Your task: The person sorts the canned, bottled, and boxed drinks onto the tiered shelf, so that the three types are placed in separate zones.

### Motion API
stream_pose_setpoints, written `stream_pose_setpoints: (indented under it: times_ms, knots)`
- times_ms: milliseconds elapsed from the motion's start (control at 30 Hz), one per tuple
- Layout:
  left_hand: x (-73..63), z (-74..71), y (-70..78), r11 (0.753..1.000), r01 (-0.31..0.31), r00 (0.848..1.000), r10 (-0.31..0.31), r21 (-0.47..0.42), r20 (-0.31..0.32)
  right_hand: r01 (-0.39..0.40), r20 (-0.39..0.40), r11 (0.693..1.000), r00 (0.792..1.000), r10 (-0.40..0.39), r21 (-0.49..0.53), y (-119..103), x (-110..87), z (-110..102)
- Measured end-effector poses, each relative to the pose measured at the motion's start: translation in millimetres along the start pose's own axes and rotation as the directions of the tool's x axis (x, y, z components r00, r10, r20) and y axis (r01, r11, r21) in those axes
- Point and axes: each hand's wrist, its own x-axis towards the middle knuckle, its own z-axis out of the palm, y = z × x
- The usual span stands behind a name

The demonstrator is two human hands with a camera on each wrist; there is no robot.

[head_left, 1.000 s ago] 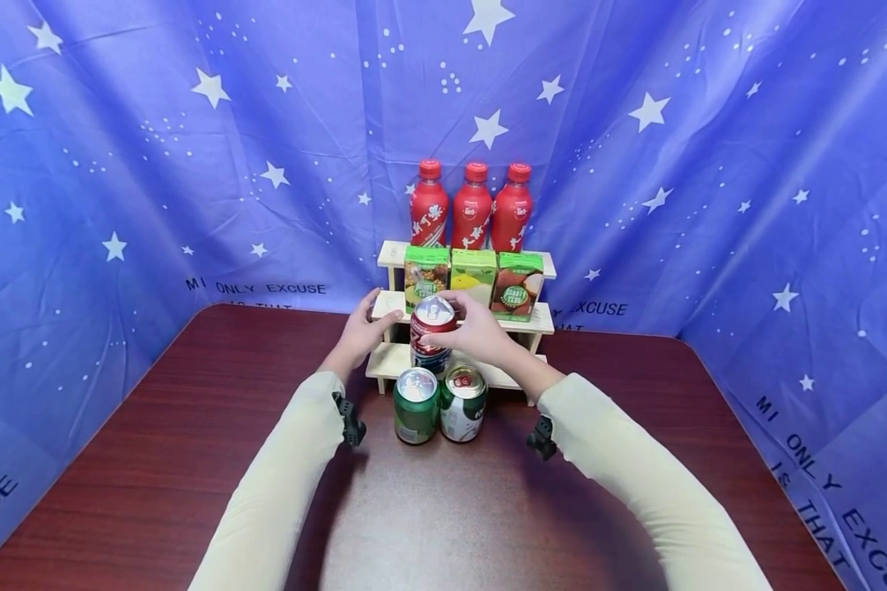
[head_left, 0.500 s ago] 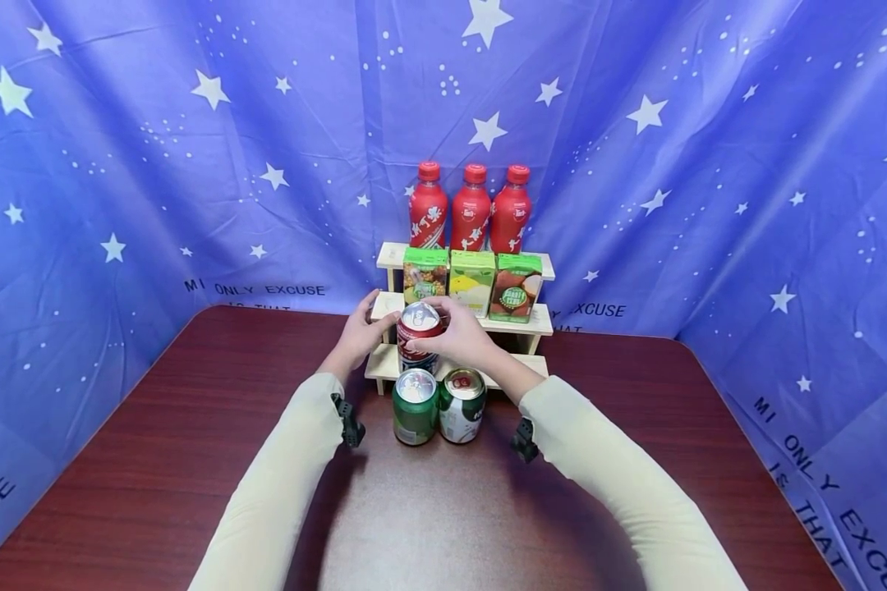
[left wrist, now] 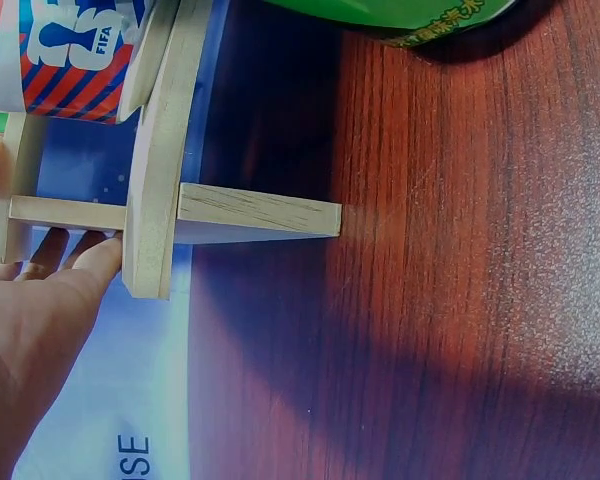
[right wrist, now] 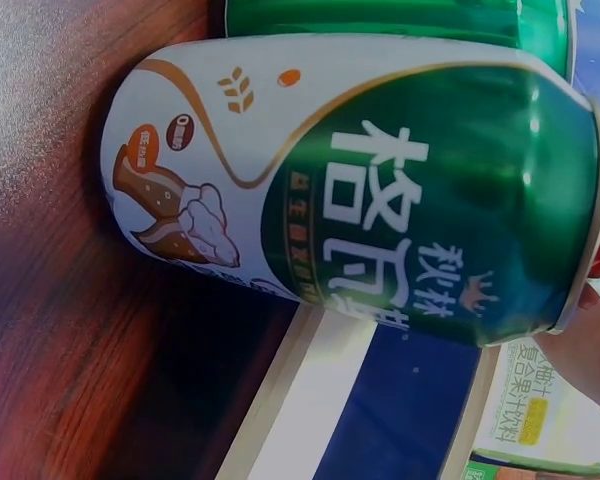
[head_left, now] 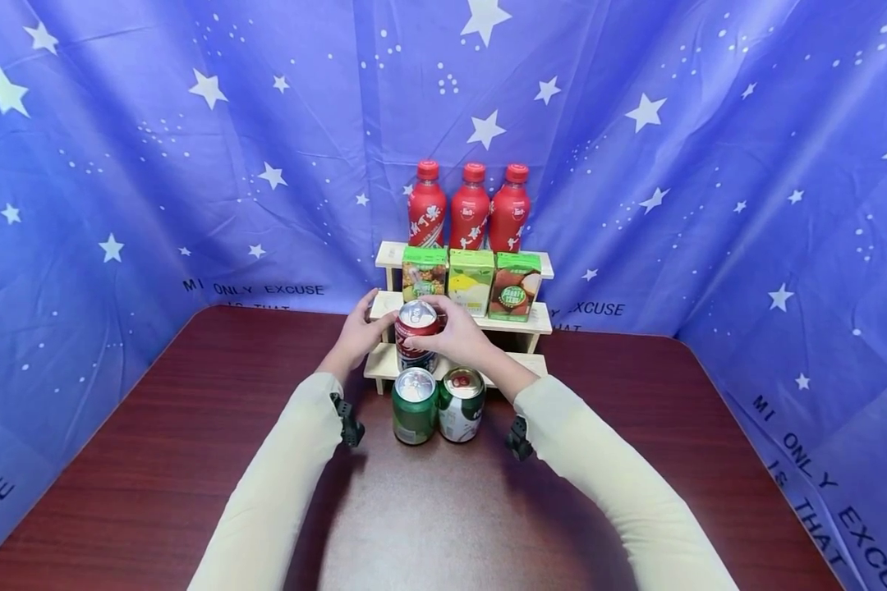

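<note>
A red soda can [head_left: 406, 324] is at the left end of the lowest step of a three-step wooden display rack [head_left: 535, 318]. My right hand [head_left: 461, 335] grips the can near its top, thumb in front. Whether its base bears fully on the step is hard to tell. My left hand [head_left: 356, 336] holds the rack's left side; in the left wrist view its fingers [left wrist: 98, 258] reach behind the side strut. In front, on the table, stand a green can [head_left: 415, 414] and a white-and-green can [right wrist: 430, 200], side by side.
Three juice cartons [head_left: 471, 283] fill the middle step, and three red bottles [head_left: 470, 215] stand on the top one. Behind the dark red wooden table [head_left: 155, 460] hangs a blue star-printed curtain [head_left: 281, 123].
My right hand has carried the red soda can left and slightly down to the left end of the lowest step. My left hand has stayed at the rack's side.
</note>
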Motion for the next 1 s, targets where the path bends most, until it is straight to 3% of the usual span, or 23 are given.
stream_pose_setpoints:
  times_ms: [533,1000]
  knots:
    - [-0.8,-0.7,-0.5,0.999,-0.007,1.000,0.007,-0.049,0.010,-0.008,0.034,1.000,0.999,0.007,0.027,-1,-12.4,-13]
    - [0.7,-0.9,-0.2,0.999,0.022,1.000,-0.022,-0.044,0.018,-0.024,0.056,1.000,0.998,0.024,-0.001,14,-42.2,-38]
